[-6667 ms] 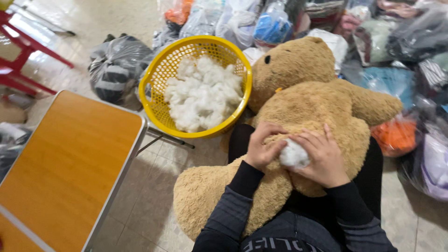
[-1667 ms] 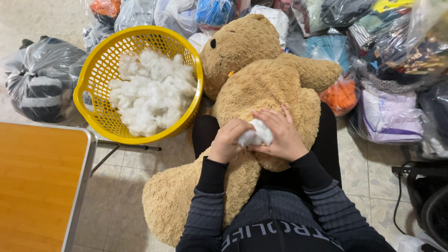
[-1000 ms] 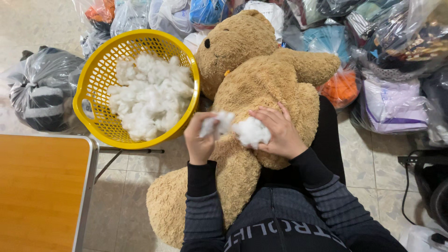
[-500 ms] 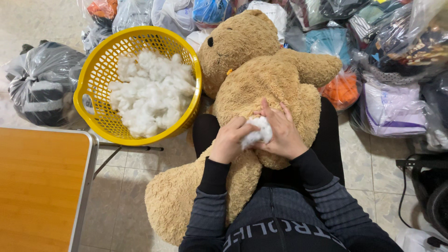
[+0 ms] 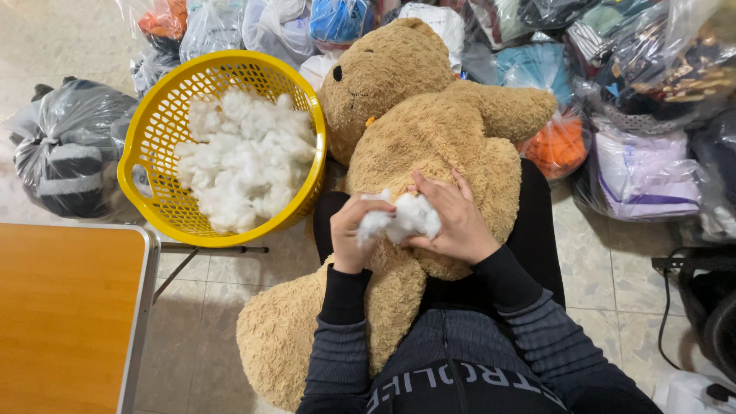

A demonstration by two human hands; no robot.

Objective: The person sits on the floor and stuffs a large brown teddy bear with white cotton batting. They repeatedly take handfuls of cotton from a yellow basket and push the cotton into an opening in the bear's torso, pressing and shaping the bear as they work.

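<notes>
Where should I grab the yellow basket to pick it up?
Probably by the handle slot in the basket rim, on the side nearest the table. From above, fingers can hook through that opening, and no fluff lies over it.

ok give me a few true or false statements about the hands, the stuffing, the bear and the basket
1. Both hands hold one clump of white stuffing against the teddy bear. True: left hand and right hand both grip it.
2. The yellow basket is empty. False: white stuffing fills much of it.
3. The bear lies across the person's lap. True.
4. The wooden table carries the basket. False: the basket is beyond the table's edge, not on the tabletop.
5. The bear is grey. False: it is tan.
</notes>
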